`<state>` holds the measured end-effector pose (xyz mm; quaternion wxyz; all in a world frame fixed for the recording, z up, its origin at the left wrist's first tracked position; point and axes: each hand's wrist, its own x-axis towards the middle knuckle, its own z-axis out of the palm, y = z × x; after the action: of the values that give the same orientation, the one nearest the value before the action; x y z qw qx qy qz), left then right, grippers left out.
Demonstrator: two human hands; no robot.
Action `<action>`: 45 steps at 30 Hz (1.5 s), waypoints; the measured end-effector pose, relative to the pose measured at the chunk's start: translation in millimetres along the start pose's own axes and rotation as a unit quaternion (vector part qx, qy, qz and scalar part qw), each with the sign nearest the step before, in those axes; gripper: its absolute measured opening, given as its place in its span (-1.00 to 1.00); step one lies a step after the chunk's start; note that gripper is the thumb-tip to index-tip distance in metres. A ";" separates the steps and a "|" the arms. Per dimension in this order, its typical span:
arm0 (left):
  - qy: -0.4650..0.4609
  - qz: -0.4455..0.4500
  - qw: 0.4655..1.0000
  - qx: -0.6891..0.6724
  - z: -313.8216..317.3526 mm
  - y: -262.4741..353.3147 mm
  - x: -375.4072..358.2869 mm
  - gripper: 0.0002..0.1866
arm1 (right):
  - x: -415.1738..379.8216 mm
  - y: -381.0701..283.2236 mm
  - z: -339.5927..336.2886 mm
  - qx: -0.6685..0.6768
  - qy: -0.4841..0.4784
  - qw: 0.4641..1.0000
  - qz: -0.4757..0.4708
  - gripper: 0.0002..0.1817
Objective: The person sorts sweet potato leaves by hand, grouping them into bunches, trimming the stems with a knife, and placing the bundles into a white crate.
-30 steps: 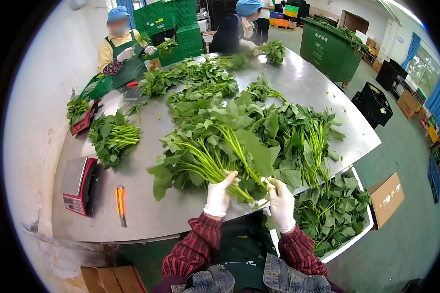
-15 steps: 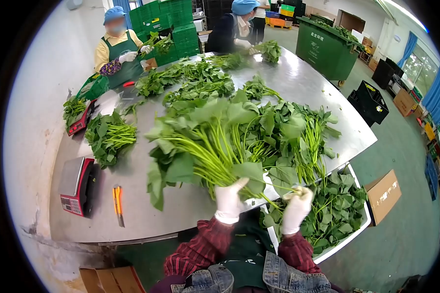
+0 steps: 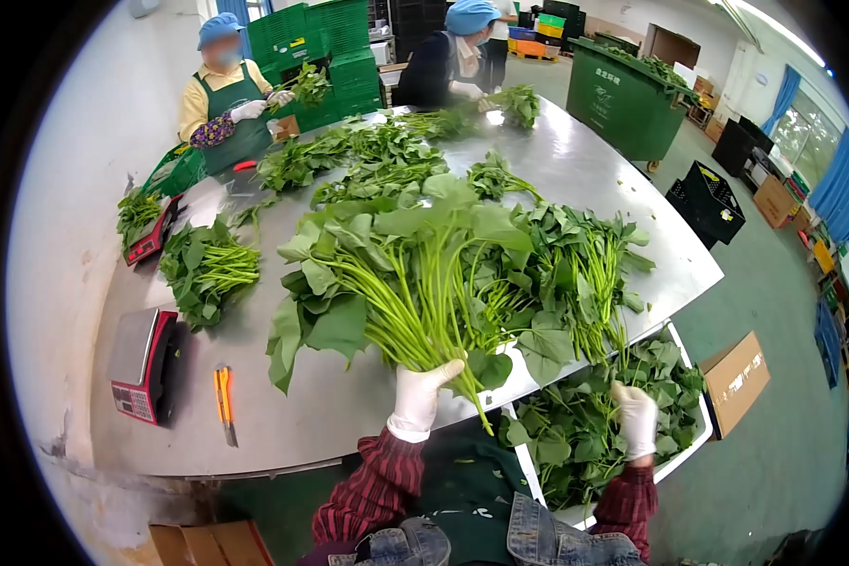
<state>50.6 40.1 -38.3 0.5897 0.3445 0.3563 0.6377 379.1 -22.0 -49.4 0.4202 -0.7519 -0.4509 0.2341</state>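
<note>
The person's left hand (image 3: 420,396), in a white glove below a red-and-black striped sleeve, grasps the stem ends of a thick bunch of leafy greens (image 3: 415,302), which fans out above the table's near edge. The right hand (image 3: 635,415), also gloved, is over a white box (image 3: 529,464) full of loose leaves, its fingers curled inward; whether they pinch anything, I cannot tell. An open cardboard flap (image 3: 736,385) stands just beside the box. On the metal table (image 3: 283,424), an orange utility knife (image 3: 224,401) lies near a red digital scale (image 3: 141,363). Beyond these, a smaller bundle of greens (image 3: 208,274) lies to the left, and a heap of greens (image 3: 590,283) to the right. Farther off, a co-worker in a green apron (image 3: 241,127) holds a sprig (image 3: 309,85); another in a blue cap (image 3: 472,16) leans over the far edge. Green crates (image 3: 297,38) and a large green bin (image 3: 623,104) stand behind.
</note>
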 end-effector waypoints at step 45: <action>-0.226 -0.114 0.967 -0.011 -9.4 16.8 -17.6 -0.76 | 69.3 -199.5 36.2 0.003 -0.372 0.912 -0.171 -0.67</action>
<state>35.2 21.3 -29.0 0.7275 0.4304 0.2430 0.4758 290.1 101.8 101.2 0.2578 -0.5208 -0.6953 0.4229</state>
